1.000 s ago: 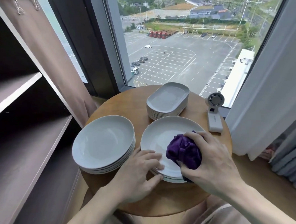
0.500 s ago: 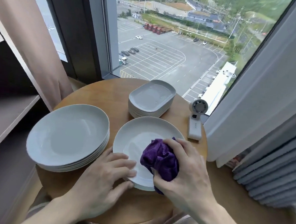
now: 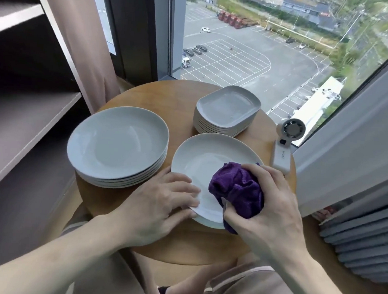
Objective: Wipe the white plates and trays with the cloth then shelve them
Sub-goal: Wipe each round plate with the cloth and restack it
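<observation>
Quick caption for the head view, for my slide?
Right hand holds a purple cloth on a white plate; left hand rests on its near rim.

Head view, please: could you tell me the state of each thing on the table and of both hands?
purple cloth, bunched, gripped by the right hand.
front plate, under the purple cloth.
left hand, fingers flat on the front plate's rim.
plate stack, untouched.
tray stack, untouched.
small fan, lying flat.

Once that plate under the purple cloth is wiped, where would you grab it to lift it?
Probably the near-left rim of the plate, coming from the left where the left hand rests: the shallow rim flares upward, leaving room for fingers beneath, thumb on top.
</observation>
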Tool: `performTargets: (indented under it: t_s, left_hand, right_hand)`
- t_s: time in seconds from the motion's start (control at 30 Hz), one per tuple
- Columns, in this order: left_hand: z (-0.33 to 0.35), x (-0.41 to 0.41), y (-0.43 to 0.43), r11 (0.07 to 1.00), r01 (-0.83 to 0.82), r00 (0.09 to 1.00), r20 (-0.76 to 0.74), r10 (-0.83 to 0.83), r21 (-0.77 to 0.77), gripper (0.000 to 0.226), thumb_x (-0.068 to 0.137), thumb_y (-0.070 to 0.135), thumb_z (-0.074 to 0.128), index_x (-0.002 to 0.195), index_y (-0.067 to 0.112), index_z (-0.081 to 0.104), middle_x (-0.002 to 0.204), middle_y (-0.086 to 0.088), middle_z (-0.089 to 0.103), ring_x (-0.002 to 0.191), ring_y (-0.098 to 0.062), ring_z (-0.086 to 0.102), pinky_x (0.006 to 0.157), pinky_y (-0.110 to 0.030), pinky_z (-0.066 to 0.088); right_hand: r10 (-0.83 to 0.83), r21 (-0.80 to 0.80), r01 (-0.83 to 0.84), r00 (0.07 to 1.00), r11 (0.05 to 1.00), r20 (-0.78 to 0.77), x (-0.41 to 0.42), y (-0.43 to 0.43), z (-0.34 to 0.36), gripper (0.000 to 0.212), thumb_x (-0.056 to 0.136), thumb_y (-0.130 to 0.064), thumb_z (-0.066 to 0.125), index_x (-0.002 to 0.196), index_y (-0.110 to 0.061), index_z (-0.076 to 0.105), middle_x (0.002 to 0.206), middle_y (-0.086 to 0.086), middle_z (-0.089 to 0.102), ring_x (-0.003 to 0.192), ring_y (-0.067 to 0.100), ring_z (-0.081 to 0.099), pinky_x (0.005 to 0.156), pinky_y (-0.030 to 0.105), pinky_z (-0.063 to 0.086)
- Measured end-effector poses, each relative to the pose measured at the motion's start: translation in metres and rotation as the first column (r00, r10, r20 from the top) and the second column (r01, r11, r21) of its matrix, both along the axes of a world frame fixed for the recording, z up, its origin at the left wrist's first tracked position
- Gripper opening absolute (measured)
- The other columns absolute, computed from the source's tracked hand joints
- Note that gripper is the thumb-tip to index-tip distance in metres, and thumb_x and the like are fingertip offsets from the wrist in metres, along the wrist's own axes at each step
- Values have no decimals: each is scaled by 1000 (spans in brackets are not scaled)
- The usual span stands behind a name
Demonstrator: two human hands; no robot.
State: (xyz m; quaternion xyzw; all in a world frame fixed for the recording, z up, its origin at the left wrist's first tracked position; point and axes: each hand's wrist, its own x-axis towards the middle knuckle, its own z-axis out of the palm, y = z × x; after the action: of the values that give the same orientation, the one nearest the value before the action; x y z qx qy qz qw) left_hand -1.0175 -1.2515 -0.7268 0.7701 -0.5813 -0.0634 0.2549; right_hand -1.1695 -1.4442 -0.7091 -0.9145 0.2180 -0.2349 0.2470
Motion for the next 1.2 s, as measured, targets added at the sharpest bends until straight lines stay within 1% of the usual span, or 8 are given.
performTargets:
  t_s: [0.23,0.47,0.53,0.6,0.77,0.87,1.0,1.2]
  left_hand:
    - [-1,1,3,1000,0,992,130,1,-8,27,101,42,51,106,27,74,127,15,68,125,-17,56,106,-46,40]
    - [-1,2,2,993,24,993,116,-10,-117,26,103,33,54,104,17,74,122,7,71,119,-20,59,99,-39,48]
    - [-1,2,2,989,21,995,97,-7,-149,25,104,31,55,103,15,73,119,7,71,117,-19,58,99,-38,49]
    - [0,3,2,981,8,997,77,7,-195,22,103,29,57,101,14,73,114,8,71,115,-18,58,97,-36,49]
    - [0,-7,0,948,-66,998,3,70,-312,21,101,31,58,94,16,72,102,14,70,110,-16,58,90,-37,51]
    - [-2,-13,-1,932,-116,991,-96,88,-344,24,102,34,55,93,19,72,100,18,69,114,-15,57,92,-36,50]
    - [0,-18,-3,908,-217,960,-248,131,-359,20,97,37,58,90,24,72,98,21,69,120,-17,58,94,-29,48]
    - [18,-24,-4,864,-402,806,-566,176,-304,24,88,53,62,89,32,75,98,12,72,105,-9,65,84,-15,47]
  right_hand:
    - [-4,41,2,999,999,45,2,2,-1,72,64,-52,75,133,-37,57,131,-13,53,120,15,54,99,52,48]
    - [-83,90,75,992,993,92,1,-9,-2,69,64,-48,75,130,-42,56,126,-15,53,117,16,56,99,52,48]
    - [-123,124,107,984,987,128,1,-15,-3,67,64,-49,74,128,-44,55,122,-18,54,114,10,56,97,48,50]
    - [-180,226,139,968,964,174,0,-19,-5,64,64,-50,75,125,-48,55,118,-24,54,108,-1,56,91,34,52]
    - [-358,586,149,898,796,257,4,-30,-3,62,57,-55,79,116,-43,63,104,-17,71,95,2,68,77,19,54]
    - [-467,738,122,838,664,282,6,-38,0,57,55,-53,81,108,-37,68,97,-12,76,91,11,74,81,32,60]
    - [-550,840,52,778,539,305,6,-43,0,50,57,-48,80,102,-30,69,94,-4,76,91,20,73,91,47,58]
    - [-567,930,-189,749,315,344,6,-50,1,44,76,-33,75,115,-15,68,101,13,70,89,27,66,79,42,55]
